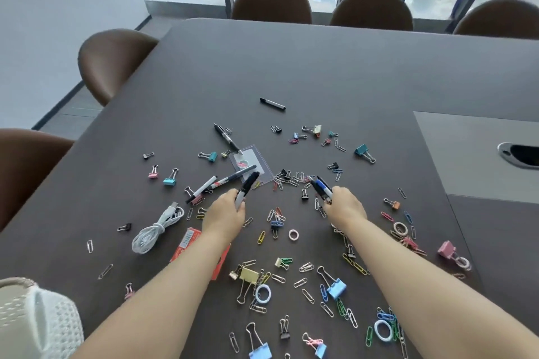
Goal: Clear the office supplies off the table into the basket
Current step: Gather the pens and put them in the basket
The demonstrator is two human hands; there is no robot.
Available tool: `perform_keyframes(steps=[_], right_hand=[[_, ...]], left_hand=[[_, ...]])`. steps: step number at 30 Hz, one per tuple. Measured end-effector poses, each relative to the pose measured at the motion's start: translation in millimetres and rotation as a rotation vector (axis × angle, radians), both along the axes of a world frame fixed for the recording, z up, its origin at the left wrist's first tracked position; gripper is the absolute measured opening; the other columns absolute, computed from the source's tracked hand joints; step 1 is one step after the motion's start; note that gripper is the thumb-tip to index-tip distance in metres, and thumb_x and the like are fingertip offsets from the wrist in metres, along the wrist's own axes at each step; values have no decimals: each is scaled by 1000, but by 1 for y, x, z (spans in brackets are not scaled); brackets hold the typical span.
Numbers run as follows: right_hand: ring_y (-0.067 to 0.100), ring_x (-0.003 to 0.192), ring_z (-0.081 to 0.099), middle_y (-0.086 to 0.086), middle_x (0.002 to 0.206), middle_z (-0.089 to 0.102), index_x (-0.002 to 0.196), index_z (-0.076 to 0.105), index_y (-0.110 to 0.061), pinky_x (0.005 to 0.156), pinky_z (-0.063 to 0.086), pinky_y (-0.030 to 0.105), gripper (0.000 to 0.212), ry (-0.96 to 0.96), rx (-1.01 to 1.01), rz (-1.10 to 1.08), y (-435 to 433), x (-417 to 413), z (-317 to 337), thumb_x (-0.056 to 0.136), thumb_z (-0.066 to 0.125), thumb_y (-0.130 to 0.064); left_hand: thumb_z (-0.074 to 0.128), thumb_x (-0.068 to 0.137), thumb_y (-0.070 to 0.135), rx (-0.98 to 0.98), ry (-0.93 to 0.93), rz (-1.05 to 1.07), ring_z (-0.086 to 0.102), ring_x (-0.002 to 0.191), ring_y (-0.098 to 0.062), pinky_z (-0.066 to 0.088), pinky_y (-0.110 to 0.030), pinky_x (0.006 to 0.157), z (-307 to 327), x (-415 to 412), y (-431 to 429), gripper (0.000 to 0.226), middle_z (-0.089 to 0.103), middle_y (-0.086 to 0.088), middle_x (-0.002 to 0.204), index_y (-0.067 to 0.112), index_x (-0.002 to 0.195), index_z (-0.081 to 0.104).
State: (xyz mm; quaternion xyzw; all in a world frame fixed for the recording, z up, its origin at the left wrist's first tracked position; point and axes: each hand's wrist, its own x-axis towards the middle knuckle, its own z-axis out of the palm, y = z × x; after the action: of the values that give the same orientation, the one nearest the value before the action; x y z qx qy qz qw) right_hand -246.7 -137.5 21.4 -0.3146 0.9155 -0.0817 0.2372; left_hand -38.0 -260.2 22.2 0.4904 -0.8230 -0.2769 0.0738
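Observation:
My left hand [226, 211] grips a black marker [247, 186] that points up and away. Closed around two pens [320, 187], one black and one blue, is my right hand [345, 205]. Several more markers lie loose: one far off [272, 104], one by a clear badge holder [251, 165], and two left of it [204, 187]. Coloured paper clips and binder clips, such as a blue one [337, 288], are scattered over the dark table [291, 67]. A white woven basket [35, 320] sits at the bottom left corner.
A coiled white cable [154, 230] and a red flat pack [188, 242] lie left of my left arm. Brown chairs [113, 61] ring the table. A grey inset panel with a cable port [519, 154] is at the right.

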Motion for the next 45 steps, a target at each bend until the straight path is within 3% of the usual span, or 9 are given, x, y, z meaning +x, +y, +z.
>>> perform_keyframes(steps=[9,13,20,23,29,33,37,41,45], right_hand=[[31,94,59,8,105,62,109,40,-16,72,44,35,30,-19,-71,119,-64,64,11,86,56,-25],[33,95,57,10,101,62,102,47,-13,74,44,35,18,12,-171,153,-94,78,5,88,54,-22],[35,92,58,15,99,65,112,50,-13,67,43,34,24,36,-173,285,-129,90,-3,90,52,-23],[31,94,59,12,101,65,106,56,-14,67,39,30,21,51,-85,379,-143,96,-5,91,52,-28],[29,107,56,2,138,37,128,48,-33,79,48,36,46,50,-19,435,-164,111,-16,88,52,-10],[32,96,58,8,124,41,113,52,-15,75,47,37,25,120,-25,454,-158,109,-21,90,56,-24],[30,99,55,7,114,52,107,51,-12,75,43,36,22,172,-86,414,-142,88,-25,93,49,-29],[33,94,56,13,102,61,106,46,-11,70,42,35,22,165,-130,181,-130,61,-23,92,50,-29],[33,94,59,11,104,63,105,47,-11,72,44,35,21,114,-95,99,-122,37,-25,91,50,-27]], left_hand=[[49,90,16,-45,-161,100,53,104,-35,41,-38,83,4,37,-87,21,55,-18,112,3,104,57],[57,86,23,-26,-193,14,53,105,-31,41,-34,82,1,35,-121,27,58,-13,112,7,107,59],[64,80,39,47,-332,-88,56,93,-25,42,-31,68,-19,37,-134,27,62,-6,98,15,79,50],[59,80,31,98,-240,24,52,78,-25,37,-28,60,-22,48,-140,25,61,-9,85,18,65,44],[49,86,26,135,-75,98,56,83,-31,38,-32,65,-21,57,-145,14,62,-9,86,14,86,56],[44,89,19,198,-19,116,55,78,-29,36,-31,61,-22,58,-146,17,60,-11,88,7,100,50],[42,86,8,294,98,212,64,69,-22,43,-27,55,-23,42,-147,13,64,-12,89,6,98,46],[45,85,10,235,71,211,60,85,-31,47,-32,71,-22,15,-153,14,61,-11,95,9,97,51],[50,88,16,150,59,172,57,91,-34,42,-33,73,-18,-19,-162,18,63,-16,99,6,101,57]])
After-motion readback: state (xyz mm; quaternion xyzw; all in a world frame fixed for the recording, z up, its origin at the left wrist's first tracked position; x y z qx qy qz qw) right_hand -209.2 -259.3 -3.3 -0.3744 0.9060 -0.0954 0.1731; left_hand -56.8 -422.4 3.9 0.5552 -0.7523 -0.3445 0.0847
